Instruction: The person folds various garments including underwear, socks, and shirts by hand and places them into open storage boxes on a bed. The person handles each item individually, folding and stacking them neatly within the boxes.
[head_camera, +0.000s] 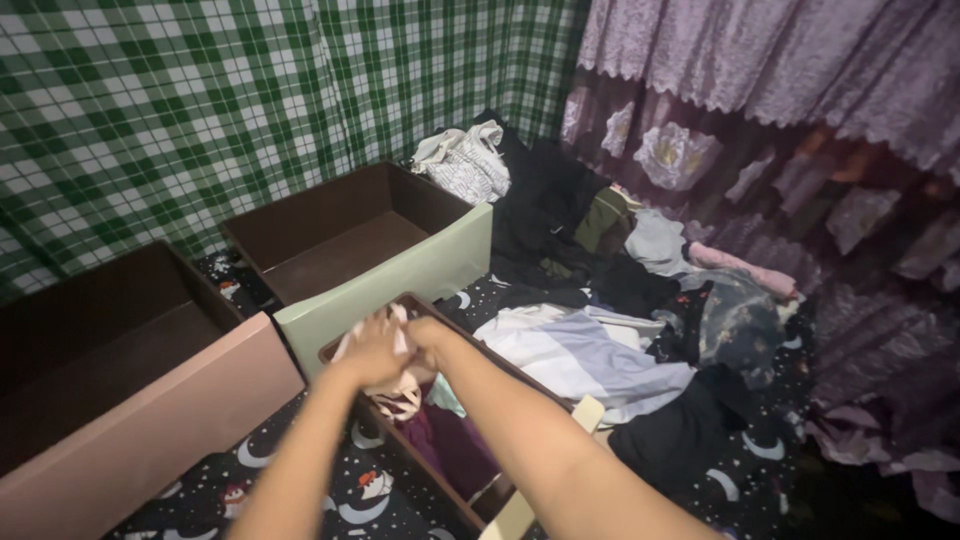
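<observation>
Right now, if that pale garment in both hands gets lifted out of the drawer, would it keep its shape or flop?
The pale garment would probably flop: it already bunches under the left hand and right hand. It looks thin, so likely light. Its trailing edge might catch on the drawer.

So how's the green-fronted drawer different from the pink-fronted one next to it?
The green-fronted drawer has a pale green front panel; the pink-fronted drawer has a dusty pink one. The green one lies farther from the camera, near the clothes pile; the pink one lies nearer, at the left. Both look empty, with dark brown insides.
</observation>
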